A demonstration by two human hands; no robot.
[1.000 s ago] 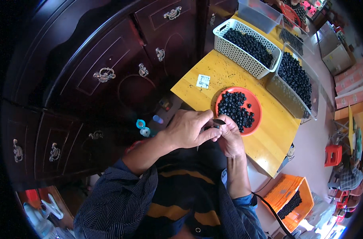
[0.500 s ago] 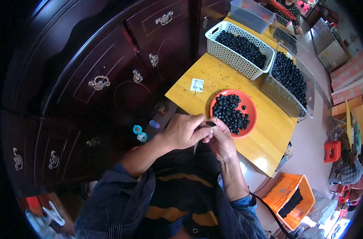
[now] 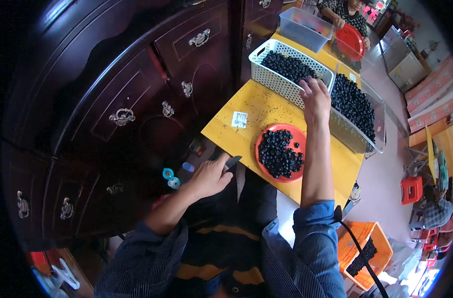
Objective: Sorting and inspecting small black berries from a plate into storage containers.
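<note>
My left hand (image 3: 210, 176) is closed around a small knife (image 3: 233, 161), its dark blade pointing at the near edge of the yellow table. Farther off, my right hand (image 3: 316, 98) is over the near right rim of a white perforated basket (image 3: 277, 78), fingers stretched and apart, with nothing visible in them. Inside the basket lie many small black round parts (image 3: 289, 65). Similar black parts (image 3: 281, 153), some with a ring-like face, fill much of an orange-red plate (image 3: 301, 173). The plate sits left of my right forearm.
A clear bin (image 3: 346, 130) of black parts stands right of the basket, an empty-looking clear tub (image 3: 306, 31) behind. Across the table (image 3: 225, 120) a person holds a red plate (image 3: 350, 41). Dark drawers (image 3: 152, 99) rise at left; an orange crate (image 3: 353, 243) stands lower right.
My hands were together near the plate; the right has moved away to the basket and opened, while the left has drawn back slightly with the knife. The other person's red plate now shows fully.
</note>
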